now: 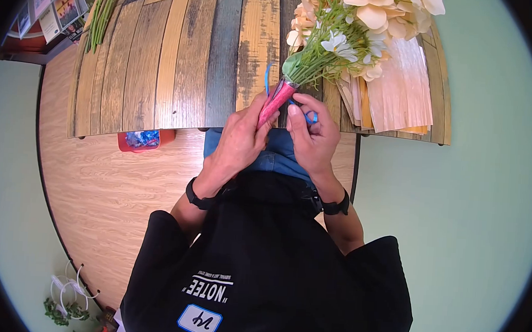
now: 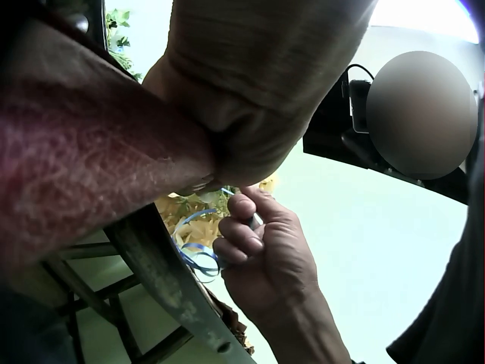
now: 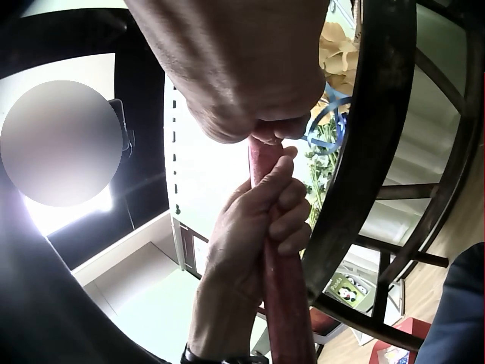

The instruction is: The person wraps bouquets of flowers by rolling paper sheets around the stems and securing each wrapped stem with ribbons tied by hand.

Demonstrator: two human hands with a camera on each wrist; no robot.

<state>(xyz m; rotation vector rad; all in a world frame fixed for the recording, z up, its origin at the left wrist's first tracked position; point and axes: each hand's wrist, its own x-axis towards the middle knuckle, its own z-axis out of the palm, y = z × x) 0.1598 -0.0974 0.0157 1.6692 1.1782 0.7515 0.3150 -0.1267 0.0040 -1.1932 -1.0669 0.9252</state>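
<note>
While a plank-patterned table stands over a pale wood-grain floor, a bouquet is held slanted at the table's near edge, its pink-wrapped handle being gripped by the left hand. Blue ribbon is pinched in the right hand, just beside. Stacked paper sheets are partly covered by the bouquet; green stems are laid at far left. "NOTEE" is printed on the black shirt.

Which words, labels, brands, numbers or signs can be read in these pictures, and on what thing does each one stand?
"NOTEE", upside down, on the black shirt.
Small print beside that word: too small to read surely.
White sticker with blue border: handwritten mark, upside down, not certain.
Cards at upper left: too small to read.
</note>
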